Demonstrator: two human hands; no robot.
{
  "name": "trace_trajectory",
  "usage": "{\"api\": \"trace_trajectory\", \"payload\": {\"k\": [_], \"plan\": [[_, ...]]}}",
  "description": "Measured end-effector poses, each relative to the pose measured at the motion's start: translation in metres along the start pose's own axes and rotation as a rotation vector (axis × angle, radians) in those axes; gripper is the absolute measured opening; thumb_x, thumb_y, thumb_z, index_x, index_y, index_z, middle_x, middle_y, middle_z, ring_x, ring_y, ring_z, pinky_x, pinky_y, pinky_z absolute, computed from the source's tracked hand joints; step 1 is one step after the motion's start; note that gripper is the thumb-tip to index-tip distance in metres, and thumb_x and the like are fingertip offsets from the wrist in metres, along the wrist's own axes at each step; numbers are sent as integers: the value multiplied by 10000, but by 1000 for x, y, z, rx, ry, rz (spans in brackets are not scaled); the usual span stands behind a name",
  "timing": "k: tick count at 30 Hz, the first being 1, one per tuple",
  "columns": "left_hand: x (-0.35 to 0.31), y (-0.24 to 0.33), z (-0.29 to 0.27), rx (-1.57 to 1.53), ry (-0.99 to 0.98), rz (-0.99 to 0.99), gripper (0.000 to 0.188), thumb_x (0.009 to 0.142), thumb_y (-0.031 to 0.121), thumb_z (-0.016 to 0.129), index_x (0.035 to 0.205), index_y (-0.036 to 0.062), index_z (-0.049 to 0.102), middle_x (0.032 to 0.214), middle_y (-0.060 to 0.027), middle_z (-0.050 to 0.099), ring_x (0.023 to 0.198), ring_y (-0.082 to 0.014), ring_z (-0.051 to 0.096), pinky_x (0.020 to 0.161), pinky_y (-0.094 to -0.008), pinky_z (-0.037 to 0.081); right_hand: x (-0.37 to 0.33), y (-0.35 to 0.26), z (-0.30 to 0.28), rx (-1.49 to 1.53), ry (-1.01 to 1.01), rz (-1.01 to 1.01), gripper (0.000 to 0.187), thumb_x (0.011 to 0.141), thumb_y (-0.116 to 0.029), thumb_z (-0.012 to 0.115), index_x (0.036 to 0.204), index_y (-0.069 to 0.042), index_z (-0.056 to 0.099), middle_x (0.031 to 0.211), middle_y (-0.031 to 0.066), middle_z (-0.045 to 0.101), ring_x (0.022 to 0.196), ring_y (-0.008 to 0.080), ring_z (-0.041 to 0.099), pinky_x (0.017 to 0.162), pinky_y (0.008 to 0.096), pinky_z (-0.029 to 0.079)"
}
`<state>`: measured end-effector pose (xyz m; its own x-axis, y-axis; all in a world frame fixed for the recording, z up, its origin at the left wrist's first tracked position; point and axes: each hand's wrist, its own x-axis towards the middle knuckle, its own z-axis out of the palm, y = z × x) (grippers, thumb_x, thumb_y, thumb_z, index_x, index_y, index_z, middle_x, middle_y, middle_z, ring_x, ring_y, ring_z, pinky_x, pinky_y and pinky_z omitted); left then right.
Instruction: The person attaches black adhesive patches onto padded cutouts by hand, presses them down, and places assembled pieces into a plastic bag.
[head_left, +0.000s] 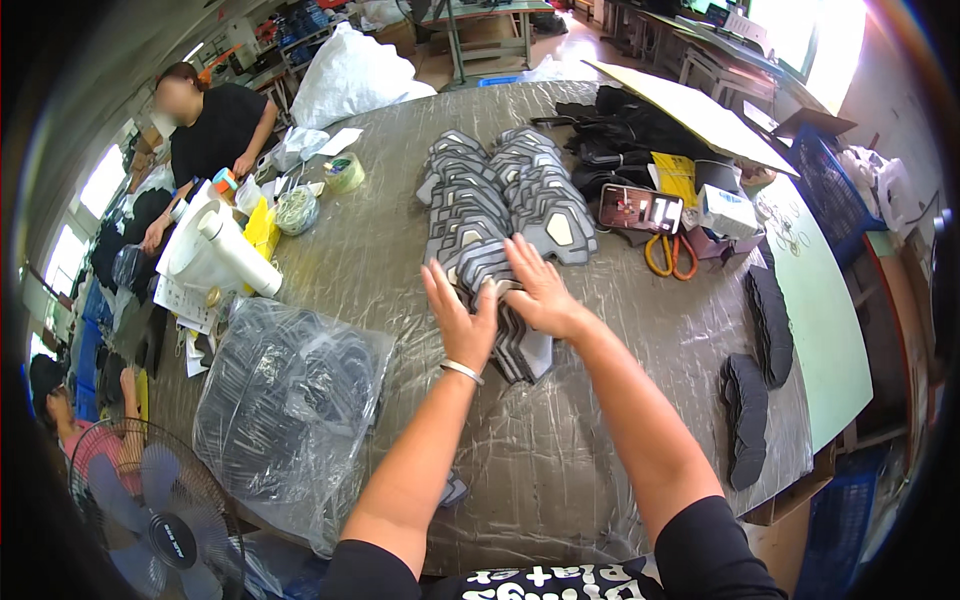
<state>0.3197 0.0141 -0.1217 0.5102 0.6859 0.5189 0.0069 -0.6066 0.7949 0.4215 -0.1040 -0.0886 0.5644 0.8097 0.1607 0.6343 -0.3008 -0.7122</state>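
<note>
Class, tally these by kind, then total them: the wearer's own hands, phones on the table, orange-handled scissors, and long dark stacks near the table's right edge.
Hands: 2
Phone: 1
Scissors: 1
Dark stacks: 2
Total: 6

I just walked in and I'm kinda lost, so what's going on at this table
Someone's left hand and right hand are spread against a run of overlapping grey pieces on the table. More such pieces lie beyond in two overlapping rows. A clear bag of dark pieces sits to the left, and orange-handled scissors lie to the right.
</note>
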Motion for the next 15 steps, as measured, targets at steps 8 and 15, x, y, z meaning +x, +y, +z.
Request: {"api": "trace_trajectory", "payload": {"k": [8,15], "plan": [[-14,-23,-39,483,-528,251,587,991,468,473,1479,147,423,1586,-261,181,1432,-501,195,1152,-558,189,-40,-16,29,-407,-20,-58,767,894,-537,514,1546,-211,276,1619,126,205,1471,390,215,1137,636,208],[-12,-17,-44,466,-470,281,750,957,545,475,1527,90,299,1610,-218,146,1464,-447,167,1151,-596,160,-76,-31,21,-427,-88,-19,955,829,-628,595,1547,-101,248,1608,199,182,1480,391,185,1172,575,166]]}}
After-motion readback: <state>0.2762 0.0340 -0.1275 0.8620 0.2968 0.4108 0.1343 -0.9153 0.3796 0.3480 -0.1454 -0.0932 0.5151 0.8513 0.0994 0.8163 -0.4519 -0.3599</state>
